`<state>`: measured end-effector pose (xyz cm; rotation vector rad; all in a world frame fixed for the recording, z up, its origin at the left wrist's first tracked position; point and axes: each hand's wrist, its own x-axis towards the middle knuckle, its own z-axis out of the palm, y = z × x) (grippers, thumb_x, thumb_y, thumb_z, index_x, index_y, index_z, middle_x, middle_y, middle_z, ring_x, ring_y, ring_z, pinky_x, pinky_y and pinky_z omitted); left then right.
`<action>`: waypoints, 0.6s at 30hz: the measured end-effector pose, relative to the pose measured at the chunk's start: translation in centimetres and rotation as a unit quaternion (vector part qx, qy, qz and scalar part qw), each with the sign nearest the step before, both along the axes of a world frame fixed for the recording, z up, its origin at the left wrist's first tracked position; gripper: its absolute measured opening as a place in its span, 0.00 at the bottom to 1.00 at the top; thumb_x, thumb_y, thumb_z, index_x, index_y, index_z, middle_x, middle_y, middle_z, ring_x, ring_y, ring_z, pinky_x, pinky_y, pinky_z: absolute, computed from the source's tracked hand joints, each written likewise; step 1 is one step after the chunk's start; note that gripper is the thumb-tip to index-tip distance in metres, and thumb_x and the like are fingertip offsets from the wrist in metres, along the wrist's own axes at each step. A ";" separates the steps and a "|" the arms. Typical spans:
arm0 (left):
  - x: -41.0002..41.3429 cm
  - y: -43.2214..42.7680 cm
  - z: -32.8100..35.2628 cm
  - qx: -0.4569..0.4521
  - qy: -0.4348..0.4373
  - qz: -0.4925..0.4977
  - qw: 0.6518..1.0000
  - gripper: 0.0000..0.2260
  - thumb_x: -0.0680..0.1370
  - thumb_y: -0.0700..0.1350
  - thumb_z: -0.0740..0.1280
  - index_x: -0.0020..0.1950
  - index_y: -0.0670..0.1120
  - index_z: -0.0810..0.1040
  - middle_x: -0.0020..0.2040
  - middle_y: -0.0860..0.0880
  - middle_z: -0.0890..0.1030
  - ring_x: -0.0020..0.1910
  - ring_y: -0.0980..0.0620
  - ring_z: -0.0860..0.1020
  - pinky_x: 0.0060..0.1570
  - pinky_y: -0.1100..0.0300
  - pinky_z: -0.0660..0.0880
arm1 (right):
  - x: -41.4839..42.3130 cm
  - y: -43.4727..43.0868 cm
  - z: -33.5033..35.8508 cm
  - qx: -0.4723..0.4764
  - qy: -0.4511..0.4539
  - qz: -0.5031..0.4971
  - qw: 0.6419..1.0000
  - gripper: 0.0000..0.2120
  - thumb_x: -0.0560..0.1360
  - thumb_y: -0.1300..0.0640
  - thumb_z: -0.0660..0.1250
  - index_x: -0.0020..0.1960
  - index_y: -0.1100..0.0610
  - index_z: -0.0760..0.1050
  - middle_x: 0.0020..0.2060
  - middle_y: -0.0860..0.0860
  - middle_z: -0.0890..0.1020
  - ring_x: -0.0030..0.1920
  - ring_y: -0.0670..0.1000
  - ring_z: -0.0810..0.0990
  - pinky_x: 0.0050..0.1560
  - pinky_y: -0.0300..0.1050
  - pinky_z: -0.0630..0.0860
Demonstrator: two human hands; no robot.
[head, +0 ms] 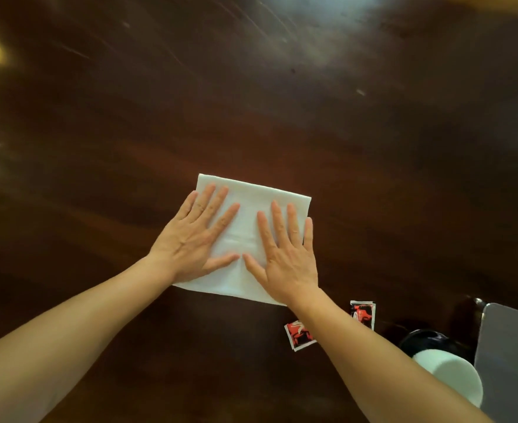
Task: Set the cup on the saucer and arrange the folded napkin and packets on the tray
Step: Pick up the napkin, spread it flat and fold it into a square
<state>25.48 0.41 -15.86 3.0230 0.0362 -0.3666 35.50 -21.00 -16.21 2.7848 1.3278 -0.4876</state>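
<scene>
Napkin (245, 227): folded square, laid on the table (251, 102), not yet moved to the tray (510, 361) at 4 o'clock. Left hand (196, 236) and right hand (285, 251): pressed flat on it side by side, fingers straight. Packets (300, 335): loose on the table at 5 o'clock. Cup (452, 377) against saucer (428, 340): seating cannot be told. Arranging is judged outstanding.

White napkin (253, 209), red-black packets (362, 312), dark brown table (251, 102).
</scene>
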 end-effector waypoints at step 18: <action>4.2 1.5 0.6 0.033 -0.030 0.026 0.999 0.43 0.78 0.70 0.45 0.81 0.38 0.50 0.82 0.38 0.50 0.81 0.39 0.48 0.77 0.40 0.49 | 7.4 3.2 1.7 0.005 -0.021 -0.022 1.000 0.41 0.77 0.29 0.43 0.81 0.50 0.37 0.81 0.52 0.42 0.80 0.59 0.37 0.73 0.69 0.33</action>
